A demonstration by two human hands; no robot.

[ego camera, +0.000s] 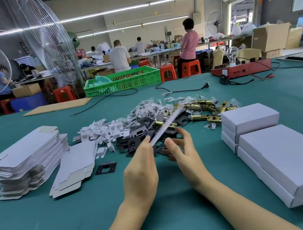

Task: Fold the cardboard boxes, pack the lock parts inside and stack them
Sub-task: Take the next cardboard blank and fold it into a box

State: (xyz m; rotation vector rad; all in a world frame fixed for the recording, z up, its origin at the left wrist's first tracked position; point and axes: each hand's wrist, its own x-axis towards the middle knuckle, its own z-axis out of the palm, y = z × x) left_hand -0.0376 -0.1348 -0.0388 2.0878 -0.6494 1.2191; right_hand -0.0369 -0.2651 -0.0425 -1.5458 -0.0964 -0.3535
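I see a flat box blank (pixel 165 125) held edge-on above the desk (pixel 44 225), tilted up and away over the parts pile, slightly blurred. Left hand (pixel 139 170) pinches its near end, fingers curled, back of hand toward me. Right hand (pixel 183 149) is just beside it, thumb up near the blank's lower edge, fingers loosely curled behind; I cannot tell whether it grips the blank. Both forearms come in from the bottom edge, converging at centre.

Under the hands: black plates (pixel 138 137) in a loose heap, one stray plate (pixel 105 168) lying apart to the left. Behind them, brass latches (pixel 203 105) and small bagged screws (pixel 149 106). Left of the plates, a scatter of white inserts (pixel 101 132).

Far left: a tall stack of blanks (pixel 29 162), with a few more blanks (pixel 74 167) slid off beside it.

Right: closed boxes (pixel 286 149) stacked in layers, nearest ones touching the desk edge area.

Far desk: a red tester (pixel 240 69) with a bulb, black cables, a cardboard sheet (pixel 58 106). Beyond, a green crate (pixel 122 80), fans, seated workers.
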